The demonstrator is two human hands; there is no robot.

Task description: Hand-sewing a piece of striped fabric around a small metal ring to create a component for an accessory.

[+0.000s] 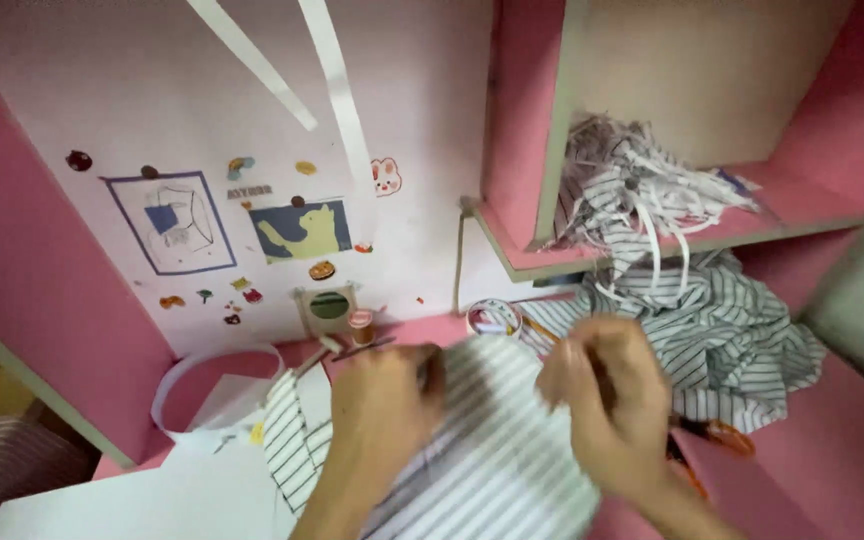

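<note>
1. Gripping the top left edge of the striped fabric piece (497, 440) with the left hand (382, 400), fingers curled shut over the cloth, back of the hand turned up toward the camera, forearm rising from the bottom edge of the view.
2. Pinching the top right edge of that same striped fabric piece with the right hand (612, 400), fingers clenched and bunched on the cloth, knuckles up, wrist angling in from the lower right.
3. Holding the striped fabric piece stretched between both hands, just above the pink desk (832, 460), stripes running roughly crosswise; motion blur hiding fine detail of the fingertips.
4. Lying right of the striped fabric piece and behind the right hand: a crumpled striped shirt (742, 340).
5. Sitting above the striped fabric piece, on the pink shelf (812, 215): a heap of cut fabric strips (632, 190).
6. Resting just behind the striped fabric piece: a tape roll (494, 317) and a small thread spool (360, 325).
7. Peeking out right of the striped fabric piece, under the right wrist: orange scissor handles (722, 435).
8. Lying left of the striped fabric piece: white paper sheets (152, 495).
</note>
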